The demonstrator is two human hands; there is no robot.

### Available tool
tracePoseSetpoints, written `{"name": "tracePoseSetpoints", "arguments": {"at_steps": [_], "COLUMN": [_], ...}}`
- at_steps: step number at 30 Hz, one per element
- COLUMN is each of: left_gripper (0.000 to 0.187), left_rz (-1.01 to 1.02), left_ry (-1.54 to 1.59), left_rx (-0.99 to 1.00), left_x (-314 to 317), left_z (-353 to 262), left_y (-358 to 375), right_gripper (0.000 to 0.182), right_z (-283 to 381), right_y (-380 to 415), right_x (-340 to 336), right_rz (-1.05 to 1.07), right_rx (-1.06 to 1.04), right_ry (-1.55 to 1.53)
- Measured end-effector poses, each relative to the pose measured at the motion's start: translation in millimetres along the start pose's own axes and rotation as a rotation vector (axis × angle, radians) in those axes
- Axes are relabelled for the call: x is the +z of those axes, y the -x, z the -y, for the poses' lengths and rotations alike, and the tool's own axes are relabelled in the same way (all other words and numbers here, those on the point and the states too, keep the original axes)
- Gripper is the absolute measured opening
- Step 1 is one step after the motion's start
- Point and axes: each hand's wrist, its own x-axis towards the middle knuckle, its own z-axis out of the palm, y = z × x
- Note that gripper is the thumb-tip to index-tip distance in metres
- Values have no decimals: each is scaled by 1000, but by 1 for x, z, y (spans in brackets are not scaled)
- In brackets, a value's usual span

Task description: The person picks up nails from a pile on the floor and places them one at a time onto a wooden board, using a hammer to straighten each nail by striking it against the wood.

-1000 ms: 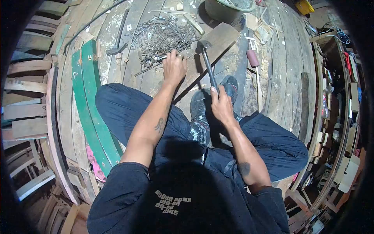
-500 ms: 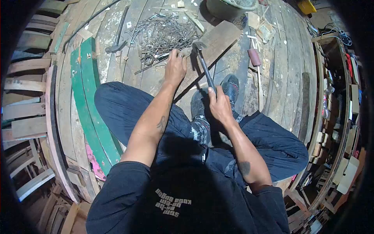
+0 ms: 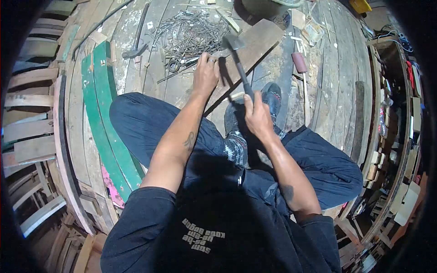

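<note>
My right hand [image 3: 260,117] is wrapped round the dark handle of a hammer [image 3: 238,64]. The hammer's head is blurred and hangs over a wooden plank [image 3: 259,38], throwing a shadow on it. At the plank's left edge is my left hand [image 3: 206,75], with its fingers curled together in a pinch. Whatever they hold is too small or hidden to make out. Just beyond that hand lies a heap of nails [image 3: 193,34], with a metal ring [image 3: 173,66] at its near edge. My shod feet [image 3: 272,98] are close to the plank's near side.
A green board [image 3: 98,95] lies left of my knee, with another hammer [image 3: 135,53] beyond it. To the right is a mallet with a reddish head [image 3: 299,63]. A bucket [image 3: 268,10] stands at the back. Wooden shelving [image 3: 375,113] runs along the right.
The hammer's head has risen slightly and moved back over the plank in my right hand. My left hand has stayed nearly in place, its fingers shifted a little upward.
</note>
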Motion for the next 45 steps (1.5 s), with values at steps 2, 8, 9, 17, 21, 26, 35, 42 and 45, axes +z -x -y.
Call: {"name": "tracePoseSetpoints", "arguments": {"at_steps": [2, 8, 9, 17, 21, 26, 35, 42, 45], "left_gripper": [16, 15, 16, 20, 19, 24, 22, 30, 27], "left_rz": [25, -16, -16, 139, 40, 10, 275, 167, 159], "left_ry": [-11, -15, -29, -181, -134, -69, -267, 242, 339], "left_rx": [-36, 34, 27, -3, 118, 106, 162, -4, -127], "left_x": [-1, -1, 0, 0, 1, -2, 14, 8, -18], "left_z": [-1, 0, 1, -6, -3, -15, -42, -41, -52], "left_y": [-1, -5, -4, 0, -2, -13, -16, -38, -51], "right_gripper": [36, 38, 38, 35, 37, 43, 47, 45, 46], "right_z": [-10, -3, 0, -8, -24, -38, -66, -38, -46], "right_y": [-3, -3, -4, -1, -5, -14, -24, -14, -17], "right_x": [5, -6, -8, -7, -4, -5, -4, -21, -15], "right_rz": [35, -32, -35, -84, -81, -209, -363, -273, -273], "right_rx": [24, 48, 47, 11, 71, 90, 89, 157, 158], "right_ry": [69, -26, -27, -99, -75, -136, -195, -282, -284]}}
